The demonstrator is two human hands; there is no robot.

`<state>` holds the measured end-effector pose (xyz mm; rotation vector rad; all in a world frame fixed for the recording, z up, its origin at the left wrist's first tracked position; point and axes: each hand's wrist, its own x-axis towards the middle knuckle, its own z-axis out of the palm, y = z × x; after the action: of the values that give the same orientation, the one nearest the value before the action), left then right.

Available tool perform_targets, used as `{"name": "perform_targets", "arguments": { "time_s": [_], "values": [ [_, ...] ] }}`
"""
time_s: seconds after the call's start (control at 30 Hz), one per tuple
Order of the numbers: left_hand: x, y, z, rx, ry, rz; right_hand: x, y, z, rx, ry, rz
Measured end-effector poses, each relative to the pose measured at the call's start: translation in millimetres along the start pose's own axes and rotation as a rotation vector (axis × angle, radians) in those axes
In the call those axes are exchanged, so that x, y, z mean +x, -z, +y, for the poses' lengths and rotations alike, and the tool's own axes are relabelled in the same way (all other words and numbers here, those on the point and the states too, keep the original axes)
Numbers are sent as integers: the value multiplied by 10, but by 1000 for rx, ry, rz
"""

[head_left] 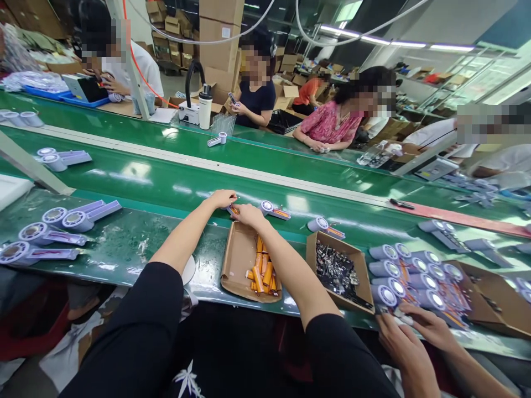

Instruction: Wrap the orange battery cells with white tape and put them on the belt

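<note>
Both my hands are together over the belt's near edge, at a small light-purple handheld fan (234, 210) with an orange part in its handle. My left hand (223, 198) has its fingers closed at the fan's far side. From the right, my right hand (248, 214) grips the same fan; the fingers cover most of it. Just below my hands is a shallow cardboard box (232, 260) with several orange cylindrical batteries (261, 271) in its right part. Another fan (267, 207) with an open handle lies on the belt, right of my hands.
Rightward are a fan (318, 224), a cardboard box (312, 257) of small dark parts, and a co-worker's hands (409, 334) near grouped fans (427, 276). Several fans (77, 221) lie at left on the bench. Co-workers sit across the green belt (199, 171). A metal post (33, 160) slants at left.
</note>
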<state>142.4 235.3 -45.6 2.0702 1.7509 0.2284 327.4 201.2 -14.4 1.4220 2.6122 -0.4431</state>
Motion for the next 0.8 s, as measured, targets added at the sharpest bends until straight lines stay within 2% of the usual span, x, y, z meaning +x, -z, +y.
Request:
{"name": "perform_targets", "arguments": {
  "time_s": [0.1,0.23,0.33,0.4,0.43,0.5,0.57,0.63,0.7,0.73,0.8],
  "values": [
    [-48,26,74,12,9,-2,42,97,-75,-25,14,-59],
    [-96,103,279,31,33,29,-6,381,-172,-25,28,-53],
    [-233,177,479,26,56,104,-252,611,-136,-5,39,64],
    [-496,216,549,19,54,170,-573,659,-20,21,62,169],
    [-704,224,542,17,44,196,-782,629,69,61,86,230],
    [-1277,196,418,13,14,218,-1282,459,289,209,152,338],
    [-2017,92,159,7,-21,185,-1840,177,520,428,224,387],
    [-2804,-82,-166,5,-102,128,-2368,-135,692,621,229,359],
    [-3479,-284,-446,56,-87,108,-2775,-388,752,776,168,365],
    [-3731,-373,-534,96,-89,123,-2912,-473,733,829,145,369],
    [-4027,-485,-563,163,-110,182,-3038,-547,596,880,149,337]
  ]
}}
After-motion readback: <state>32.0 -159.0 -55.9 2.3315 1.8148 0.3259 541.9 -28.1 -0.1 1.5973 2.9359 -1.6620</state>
